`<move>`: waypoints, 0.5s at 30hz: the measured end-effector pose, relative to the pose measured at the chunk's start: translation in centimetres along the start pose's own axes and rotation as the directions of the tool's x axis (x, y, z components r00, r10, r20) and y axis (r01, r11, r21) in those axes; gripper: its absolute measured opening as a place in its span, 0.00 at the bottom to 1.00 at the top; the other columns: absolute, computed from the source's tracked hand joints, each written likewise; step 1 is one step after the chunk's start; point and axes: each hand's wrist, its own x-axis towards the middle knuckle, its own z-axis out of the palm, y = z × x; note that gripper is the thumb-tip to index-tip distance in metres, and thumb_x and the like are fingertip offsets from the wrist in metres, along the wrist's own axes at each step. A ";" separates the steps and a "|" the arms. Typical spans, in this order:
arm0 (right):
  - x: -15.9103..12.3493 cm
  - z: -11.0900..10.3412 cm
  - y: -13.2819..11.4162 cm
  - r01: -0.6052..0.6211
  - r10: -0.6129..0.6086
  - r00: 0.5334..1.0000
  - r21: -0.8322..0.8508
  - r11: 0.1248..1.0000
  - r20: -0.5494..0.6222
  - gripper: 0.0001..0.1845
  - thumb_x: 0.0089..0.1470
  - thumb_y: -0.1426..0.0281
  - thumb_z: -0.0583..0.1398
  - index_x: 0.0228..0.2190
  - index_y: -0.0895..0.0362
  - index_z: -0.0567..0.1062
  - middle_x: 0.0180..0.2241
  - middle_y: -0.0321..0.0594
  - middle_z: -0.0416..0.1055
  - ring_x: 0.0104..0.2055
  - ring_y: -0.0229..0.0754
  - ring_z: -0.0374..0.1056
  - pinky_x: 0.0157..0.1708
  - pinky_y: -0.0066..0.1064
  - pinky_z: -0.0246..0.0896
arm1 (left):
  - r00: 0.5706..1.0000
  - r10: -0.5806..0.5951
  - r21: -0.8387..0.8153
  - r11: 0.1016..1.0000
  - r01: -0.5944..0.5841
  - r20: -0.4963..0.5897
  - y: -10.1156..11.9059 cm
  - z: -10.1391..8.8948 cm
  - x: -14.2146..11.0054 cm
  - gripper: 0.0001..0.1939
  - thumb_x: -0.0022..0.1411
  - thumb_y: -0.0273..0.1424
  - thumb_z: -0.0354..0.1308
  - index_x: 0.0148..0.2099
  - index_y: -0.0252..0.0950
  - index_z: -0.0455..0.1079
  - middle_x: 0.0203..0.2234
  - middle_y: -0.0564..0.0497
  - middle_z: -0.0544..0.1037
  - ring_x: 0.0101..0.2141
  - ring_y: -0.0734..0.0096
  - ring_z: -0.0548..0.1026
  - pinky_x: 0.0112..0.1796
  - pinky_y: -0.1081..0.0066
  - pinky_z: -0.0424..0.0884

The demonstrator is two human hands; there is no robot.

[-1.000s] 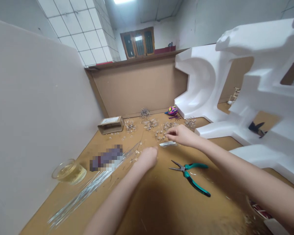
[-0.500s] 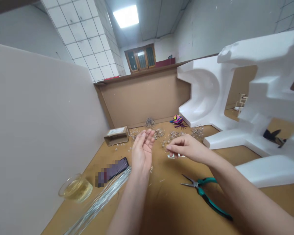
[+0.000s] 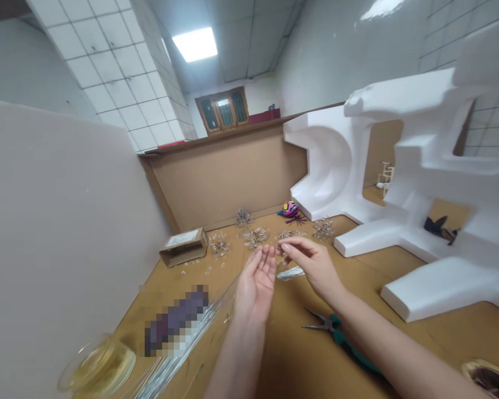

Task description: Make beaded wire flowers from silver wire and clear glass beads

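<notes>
1. Hold left hand [image 3: 256, 285] steady, palm up and open, fingers loosely curled.
2. Pinch gently with right hand [image 3: 281, 250], thumb close to forefinger; cannot tell whether gripping anything.
3. Ideally, avoid brushing short wires [image 3: 290, 273], lying on desk [image 3: 293, 354] just under right hand.
4. Beyond both hands, toward desk's back edge: wire-and-bead clusters [image 3: 255, 237].

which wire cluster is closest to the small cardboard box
The leftmost wire cluster, just right of the small cardboard box; every other cluster sits farther right.
</notes>
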 end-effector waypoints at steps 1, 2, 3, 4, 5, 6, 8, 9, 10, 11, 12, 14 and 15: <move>0.0 0.1 0.2 -0.020 0.021 1.000 0.050 0.999 -0.023 0.08 0.46 0.65 0.62 0.29 0.56 0.74 0.28 0.38 0.72 0.29 0.37 0.68 0.28 0.30 0.65 | 0.999 0.031 0.022 0.999 -0.030 -0.010 -0.1 -0.1 0.1 0.08 0.59 0.17 0.47 0.35 0.26 0.68 0.31 0.44 0.76 0.33 0.72 0.77 0.33 0.77 0.75; 0.1 0.1 0.4 -0.038 0.043 0.998 0.106 0.994 -0.044 0.08 0.46 0.64 0.62 0.28 0.56 0.73 0.28 0.37 0.72 0.30 0.38 0.68 0.28 0.29 0.66 | 0.998 0.060 0.040 0.997 -0.059 -0.020 -0.2 -0.1 0.3 0.09 0.60 0.17 0.47 0.35 0.26 0.68 0.31 0.44 0.76 0.34 0.71 0.77 0.34 0.76 0.75; 0.2 0.2 0.6 -0.054 0.064 0.996 0.161 0.986 -0.062 0.08 0.46 0.64 0.62 0.28 0.56 0.71 0.28 0.37 0.72 0.32 0.38 0.69 0.28 0.29 0.66 | 0.996 0.082 0.054 0.995 -0.080 -0.028 -0.3 -0.2 0.4 0.09 0.60 0.17 0.47 0.35 0.27 0.68 0.31 0.44 0.76 0.34 0.71 0.77 0.35 0.75 0.75; 0.3 0.3 0.7 -0.063 0.081 0.994 0.207 0.976 -0.076 0.09 0.46 0.64 0.62 0.28 0.56 0.70 0.28 0.37 0.72 0.33 0.39 0.69 0.27 0.28 0.65 | 0.995 0.096 0.064 0.994 -0.094 -0.032 -0.4 -0.2 0.5 0.09 0.60 0.17 0.46 0.34 0.27 0.68 0.31 0.44 0.76 0.35 0.70 0.77 0.36 0.75 0.75; 0.3 0.3 0.8 -0.070 0.092 0.992 0.245 0.967 -0.081 0.09 0.46 0.64 0.62 0.29 0.56 0.69 0.29 0.37 0.72 0.34 0.39 0.69 0.28 0.28 0.65 | 0.994 0.103 0.070 0.993 -0.100 -0.032 -0.4 -0.2 0.6 0.10 0.60 0.17 0.46 0.34 0.27 0.68 0.31 0.43 0.76 0.35 0.70 0.77 0.37 0.74 0.75; 0.4 0.4 0.9 -0.073 0.099 0.992 0.272 0.960 -0.084 0.10 0.46 0.65 0.62 0.30 0.56 0.69 0.30 0.37 0.72 0.35 0.40 0.69 0.28 0.28 0.65 | 0.994 0.103 0.073 0.992 -0.101 -0.028 -0.5 -0.3 0.7 0.10 0.60 0.17 0.46 0.33 0.27 0.68 0.31 0.43 0.76 0.36 0.69 0.77 0.37 0.73 0.75; 0.4 0.4 1.1 -0.076 0.107 0.991 0.310 0.948 -0.084 0.11 0.45 0.65 0.62 0.31 0.56 0.70 0.32 0.39 0.73 0.36 0.40 0.70 0.30 0.29 0.66 | 0.995 0.102 0.071 0.992 -0.100 -0.018 -0.6 -0.4 0.9 0.10 0.60 0.16 0.46 0.33 0.26 0.68 0.31 0.43 0.76 0.36 0.69 0.77 0.38 0.73 0.75; 0.4 0.5 1.2 -0.079 0.114 0.990 0.327 0.942 -0.087 0.11 0.45 0.65 0.62 0.32 0.56 0.71 0.33 0.39 0.73 0.36 0.41 0.70 0.31 0.30 0.66 | 0.995 0.099 0.069 0.993 -0.098 -0.016 -0.7 -0.5 1.0 0.10 0.60 0.16 0.46 0.33 0.26 0.68 0.31 0.43 0.76 0.36 0.69 0.77 0.38 0.73 0.75; 0.4 0.5 1.4 -0.084 0.123 0.988 0.348 0.934 -0.092 0.10 0.46 0.65 0.62 0.31 0.57 0.72 0.33 0.40 0.74 0.37 0.41 0.70 0.33 0.30 0.66 | 0.995 0.096 0.066 0.993 -0.095 -0.014 -0.7 -0.6 1.1 0.10 0.60 0.16 0.46 0.33 0.26 0.68 0.31 0.43 0.76 0.36 0.70 0.77 0.38 0.73 0.75; 0.4 0.5 1.6 -0.088 0.134 0.986 0.373 0.924 -0.099 0.10 0.46 0.65 0.62 0.31 0.57 0.72 0.32 0.40 0.74 0.38 0.41 0.70 0.35 0.31 0.66 | 0.996 0.093 0.062 0.994 -0.092 -0.013 -0.7 -0.7 1.2 0.11 0.60 0.17 0.46 0.33 0.26 0.68 0.31 0.43 0.76 0.36 0.70 0.77 0.38 0.73 0.75; 0.3 0.6 1.8 -0.091 0.144 0.984 0.402 0.911 -0.104 0.09 0.46 0.65 0.62 0.30 0.57 0.72 0.32 0.40 0.74 0.38 0.40 0.70 0.36 0.31 0.66 | 0.996 0.092 0.057 0.994 -0.091 -0.014 -0.7 -0.7 1.3 0.11 0.61 0.17 0.45 0.33 0.27 0.69 0.31 0.43 0.76 0.37 0.70 0.77 0.39 0.73 0.75; 0.3 0.6 2.1 -0.099 0.161 0.982 0.462 0.881 -0.096 0.08 0.47 0.66 0.62 0.30 0.57 0.72 0.32 0.39 0.74 0.39 0.40 0.70 0.38 0.31 0.65 | 0.995 0.101 0.042 0.994 -0.100 -0.020 -0.6 -0.8 1.4 0.12 0.62 0.19 0.44 0.34 0.27 0.69 0.33 0.42 0.76 0.38 0.70 0.76 0.39 0.74 0.75; 0.3 0.6 2.2 -0.106 0.167 0.982 0.489 0.866 -0.084 0.07 0.48 0.67 0.62 0.30 0.57 0.72 0.32 0.39 0.74 0.38 0.40 0.70 0.38 0.31 0.65 | 0.994 0.107 0.029 0.994 -0.107 -0.021 -0.6 -0.9 1.4 0.13 0.63 0.20 0.43 0.35 0.28 0.69 0.34 0.42 0.76 0.39 0.70 0.76 0.39 0.73 0.74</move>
